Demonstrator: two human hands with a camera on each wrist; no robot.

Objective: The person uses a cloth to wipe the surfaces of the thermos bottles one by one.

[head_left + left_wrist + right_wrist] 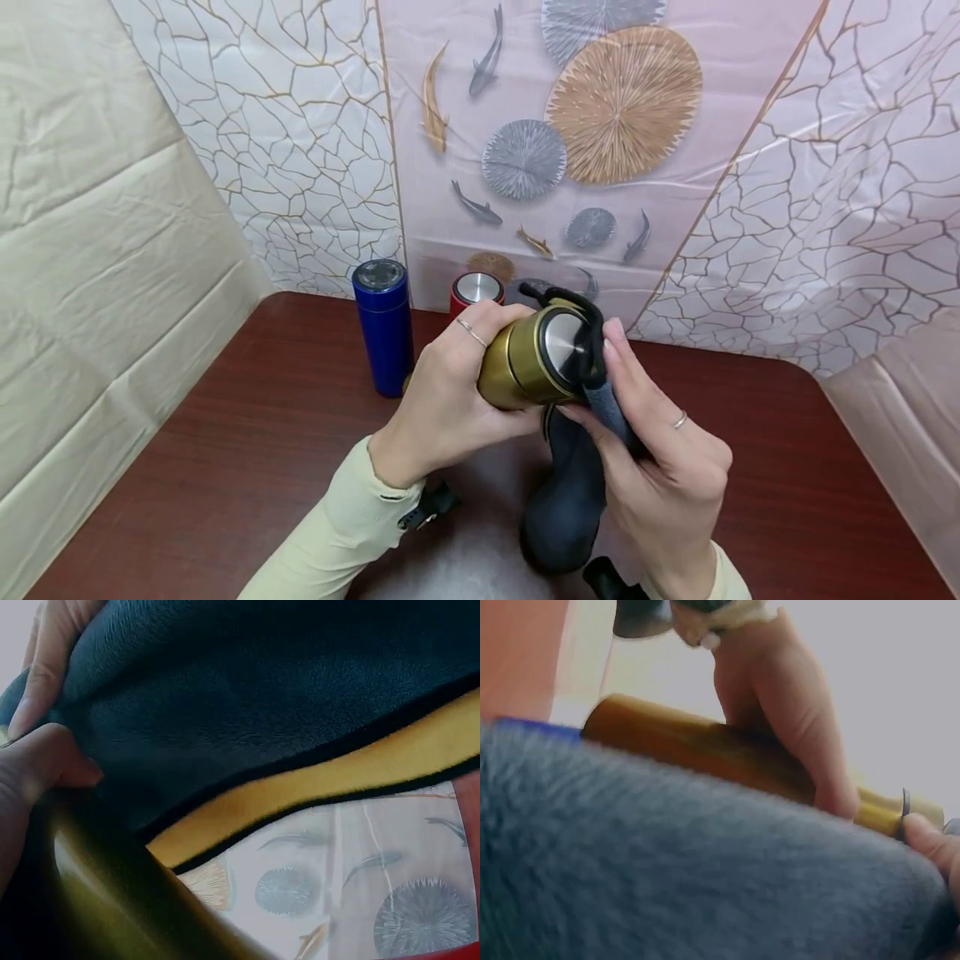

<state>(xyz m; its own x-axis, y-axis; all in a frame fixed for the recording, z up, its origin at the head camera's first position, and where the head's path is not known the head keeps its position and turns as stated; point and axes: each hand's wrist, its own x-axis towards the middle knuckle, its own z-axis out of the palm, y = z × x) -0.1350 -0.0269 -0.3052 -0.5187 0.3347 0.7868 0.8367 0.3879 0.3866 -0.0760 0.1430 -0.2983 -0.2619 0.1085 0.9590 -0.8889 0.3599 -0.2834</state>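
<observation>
My left hand (pixel 450 392) grips a gold metal flask (pixel 506 367), tilted with its silver-topped cap (pixel 561 342) toward the right. A dark grey plush cloth (pixel 562 525) with black and yellow edging hangs from my right hand (pixel 671 467), whose thumb and fingers pinch it at the cap. Part of the cloth curls over the cap's edge. In the left wrist view, the cloth (pixel 262 697) spreads wide beyond the flask (pixel 112 885). The right wrist view has the flask's body (pixel 660 739) lying behind the cloth (pixel 690 862), with my left hand (pixel 795 697) round it.
A blue flask (pixel 385 342) stands upright at the back left of the brown table (pixel 225 467). Next to it, a red flask (pixel 477 292) is partly hidden behind my left hand. A patterned cloth backdrop (pixel 480 108) rises behind the table, with beige fabric (pixel 82 275) along the left.
</observation>
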